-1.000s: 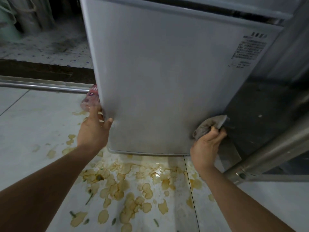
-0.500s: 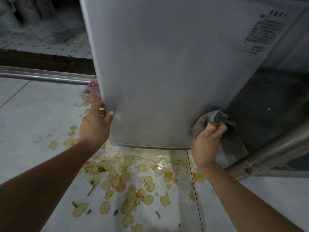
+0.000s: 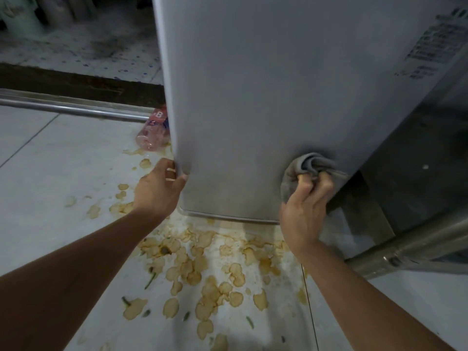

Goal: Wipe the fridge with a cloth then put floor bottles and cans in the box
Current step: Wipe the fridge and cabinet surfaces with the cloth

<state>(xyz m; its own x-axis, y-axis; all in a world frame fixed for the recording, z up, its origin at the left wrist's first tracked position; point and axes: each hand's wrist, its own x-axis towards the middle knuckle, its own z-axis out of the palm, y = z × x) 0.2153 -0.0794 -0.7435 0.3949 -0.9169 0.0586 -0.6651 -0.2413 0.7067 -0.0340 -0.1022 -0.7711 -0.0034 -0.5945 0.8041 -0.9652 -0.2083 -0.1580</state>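
A: What is the right hand (image 3: 305, 214) doing?

B: Its fingers (image 3: 326, 184) are curled tight round a bunched grey cloth (image 3: 307, 168), pressing the wad against the lower right part of the tall silver-grey metal fridge door (image 3: 266, 97). The cloth bulges out above and to the left of the knuckles, touching the door.

A: And the left hand (image 3: 158, 192)?

B: It grips the door's left edge low down. The thumb (image 3: 181, 179) lies on the front face, and the other fingers wrap round behind the edge, mostly hidden.

A: Any bottles in view?

B: One clear plastic bottle with a pink label (image 3: 154, 131) lies on its side on the pale tiled floor (image 3: 63, 160), above the left fingers and just beside the fridge's left edge, partly hidden behind it. I cannot tell whether it touches the fridge.

A: What is below the fingers?

B: A wide patch of yellow-brown spill stains (image 3: 202, 269) spreads over the floor beneath both hands and under the door's bottom rim, with small green flecks (image 3: 150, 277) among the blotches.

A: Anything to the right of the cloth hand?

B: A shiny round metal pipe (image 3: 417, 247) slants along the floor, below and right of those fingers. A printed label (image 3: 428, 46) sits high on the door's right side, its text too blurred to read.
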